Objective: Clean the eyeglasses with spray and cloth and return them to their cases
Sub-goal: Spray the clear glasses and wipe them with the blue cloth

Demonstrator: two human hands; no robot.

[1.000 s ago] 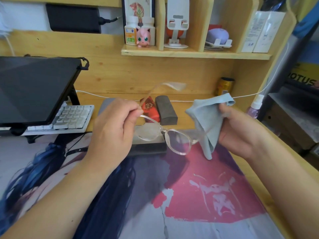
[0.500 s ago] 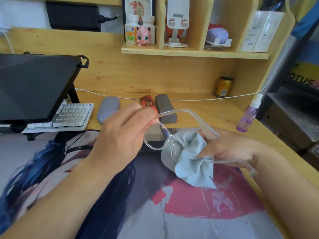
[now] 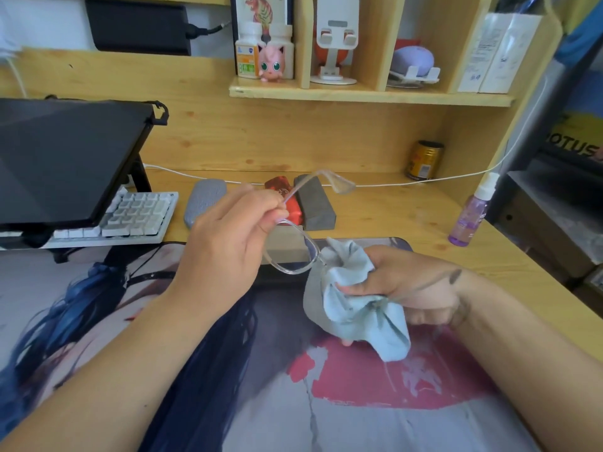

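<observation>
Eyeglasses point(image 3: 295, 252) up in the air over the back edge of the printed desk mat point(image 3: 359, 386), clear frame, one temple sticking up and away. Left hand point(image 3: 228, 243) pinches the frame at the hinge, fingers curled tight. Right hand point(image 3: 408, 285) is bunched around the blue cloth point(image 3: 362, 311), wrapping the far lens, other temple lying across that wrist. Three cases sit just behind on the tabletop point(image 3: 391, 210): grey case point(image 3: 204, 202), red case point(image 3: 287, 199), dark case point(image 3: 315, 203). Spray bottle point(image 3: 470, 216) stands well apart near the right edge. Keyboard point(image 3: 130, 216) off left.
</observation>
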